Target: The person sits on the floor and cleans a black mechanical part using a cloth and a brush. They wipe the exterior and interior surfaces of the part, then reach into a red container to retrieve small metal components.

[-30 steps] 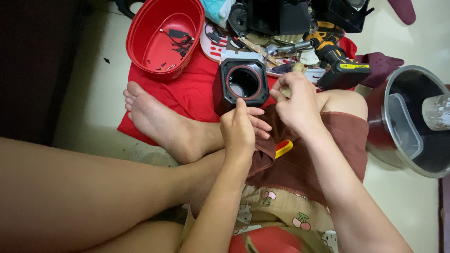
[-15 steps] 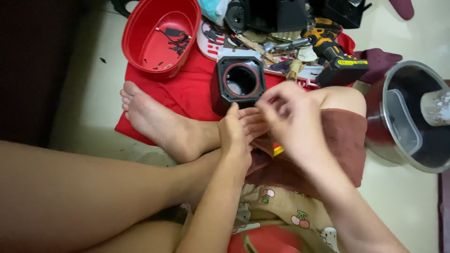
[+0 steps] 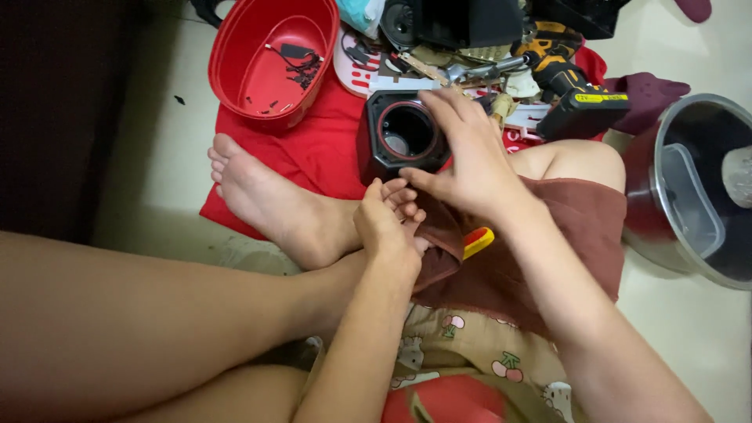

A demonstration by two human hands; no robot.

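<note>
A black cube-shaped speaker housing [image 3: 398, 135] with a red ring around its round opening stands on a red cloth [image 3: 317, 145] in front of my crossed legs. My right hand [image 3: 470, 160] lies against the housing's right side with fingers stretched out, and its thumb meets the fingertips of my left hand [image 3: 388, 223]. The left hand's fingers are curled just below the housing, above my ankle; anything small in them is hidden. A red and yellow screwdriver handle [image 3: 479, 241] lies on my brown shorts, beside the left hand.
A red plastic basin [image 3: 270, 59] with small dark parts sits at the back left. Behind the housing lie a yellow and black power drill [image 3: 572, 86] and mixed tools. A metal pot [image 3: 697, 188] stands at the right. My bare foot [image 3: 270, 196] rests on the cloth.
My right hand has opened from a closed grip above my lap and reached forward onto the speaker housing. The left hand has stayed in place.
</note>
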